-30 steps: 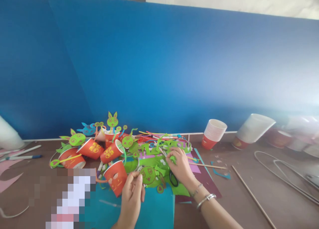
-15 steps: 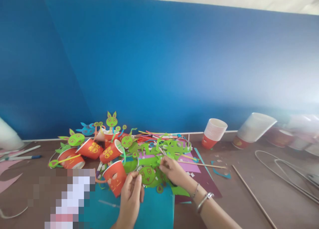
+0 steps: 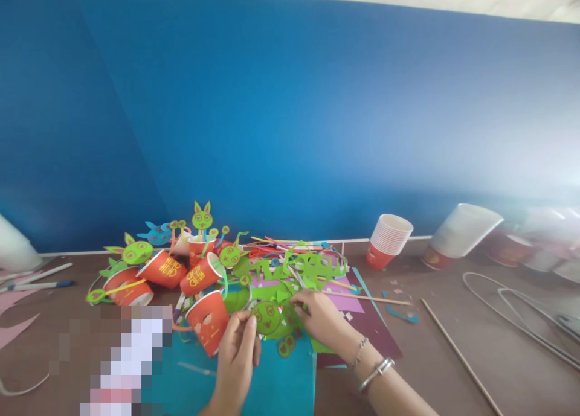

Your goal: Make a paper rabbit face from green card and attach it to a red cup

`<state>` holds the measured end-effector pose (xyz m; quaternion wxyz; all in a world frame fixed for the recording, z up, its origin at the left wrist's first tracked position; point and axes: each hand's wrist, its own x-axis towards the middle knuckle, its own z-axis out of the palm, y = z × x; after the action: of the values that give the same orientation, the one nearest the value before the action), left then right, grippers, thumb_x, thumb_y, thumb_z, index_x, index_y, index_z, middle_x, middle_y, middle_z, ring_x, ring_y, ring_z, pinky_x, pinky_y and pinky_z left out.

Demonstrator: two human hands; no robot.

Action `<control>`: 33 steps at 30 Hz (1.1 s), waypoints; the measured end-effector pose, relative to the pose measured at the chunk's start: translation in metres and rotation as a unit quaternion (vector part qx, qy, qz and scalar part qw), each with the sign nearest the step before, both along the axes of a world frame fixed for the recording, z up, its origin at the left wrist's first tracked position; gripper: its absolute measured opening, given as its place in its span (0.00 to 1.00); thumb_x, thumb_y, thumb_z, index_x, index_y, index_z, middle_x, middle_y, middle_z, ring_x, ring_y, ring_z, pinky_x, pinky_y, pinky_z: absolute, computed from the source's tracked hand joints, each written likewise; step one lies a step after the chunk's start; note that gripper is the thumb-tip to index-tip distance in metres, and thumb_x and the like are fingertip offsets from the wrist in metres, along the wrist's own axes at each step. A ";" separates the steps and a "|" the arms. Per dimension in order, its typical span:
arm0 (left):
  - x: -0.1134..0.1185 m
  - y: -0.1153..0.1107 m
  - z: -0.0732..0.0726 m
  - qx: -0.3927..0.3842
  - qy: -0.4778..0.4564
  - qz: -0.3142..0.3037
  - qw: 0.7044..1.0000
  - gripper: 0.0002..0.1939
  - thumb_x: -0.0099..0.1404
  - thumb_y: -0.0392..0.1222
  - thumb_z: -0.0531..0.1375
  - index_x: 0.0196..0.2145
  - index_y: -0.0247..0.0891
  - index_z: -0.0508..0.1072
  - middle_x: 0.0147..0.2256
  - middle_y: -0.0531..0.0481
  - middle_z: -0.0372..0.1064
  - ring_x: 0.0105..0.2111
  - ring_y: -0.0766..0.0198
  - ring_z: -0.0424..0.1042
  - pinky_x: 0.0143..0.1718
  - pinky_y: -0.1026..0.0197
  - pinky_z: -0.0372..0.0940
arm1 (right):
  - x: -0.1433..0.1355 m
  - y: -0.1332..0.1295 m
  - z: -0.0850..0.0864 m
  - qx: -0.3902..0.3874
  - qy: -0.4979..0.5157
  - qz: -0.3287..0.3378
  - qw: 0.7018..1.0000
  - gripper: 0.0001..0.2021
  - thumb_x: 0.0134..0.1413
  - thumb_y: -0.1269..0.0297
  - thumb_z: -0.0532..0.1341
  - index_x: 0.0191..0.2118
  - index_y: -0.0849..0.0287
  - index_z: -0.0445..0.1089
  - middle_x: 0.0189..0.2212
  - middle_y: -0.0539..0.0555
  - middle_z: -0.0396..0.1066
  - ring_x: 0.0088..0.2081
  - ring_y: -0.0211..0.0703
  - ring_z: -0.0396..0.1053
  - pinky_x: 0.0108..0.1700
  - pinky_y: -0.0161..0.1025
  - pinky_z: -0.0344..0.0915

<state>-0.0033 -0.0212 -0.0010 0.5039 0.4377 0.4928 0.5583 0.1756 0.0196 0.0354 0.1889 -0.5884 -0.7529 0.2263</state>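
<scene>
My left hand [image 3: 240, 346] pinches the left edge of a round green paper face [image 3: 266, 317] with drawn eyes and a mouth. To its right, my right hand [image 3: 317, 313] reaches over the green paper scraps [image 3: 317, 268]; its fingers are bent downward, and what they touch is too small to tell. Two small green paper circles [image 3: 286, 345] lie just below the face, on the blue sheet [image 3: 281, 380]. A red paper cup [image 3: 208, 322] with a drawn face leans beside my left hand.
Several decorated red cups [image 3: 165, 270] lie at the left. Stacked cups [image 3: 389, 241] stand at the back right. A wooden stick [image 3: 457, 352] and a looped wire [image 3: 493, 301] lie on the right; markers [image 3: 38, 286] lie far left.
My right hand has moved slightly right and down around the scraps. Two small circles now show below the face where one showed before. My left hand keeps its hold.
</scene>
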 end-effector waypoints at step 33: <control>0.001 0.002 -0.001 0.004 0.009 -0.009 1.000 0.19 0.60 0.59 0.56 0.31 0.38 0.64 0.13 0.63 0.50 0.13 0.73 0.51 0.14 0.70 0.47 | -0.005 0.002 -0.011 0.013 0.110 -0.039 0.993 0.18 0.47 0.78 0.51 0.42 0.60 0.71 0.27 0.52 0.72 0.25 0.38 0.66 0.28 0.33 0.58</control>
<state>-0.0027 -0.0196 -0.0022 0.5024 0.4496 0.4911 0.5517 0.1708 0.0215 0.0239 0.2865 -0.5863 -0.7070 0.2726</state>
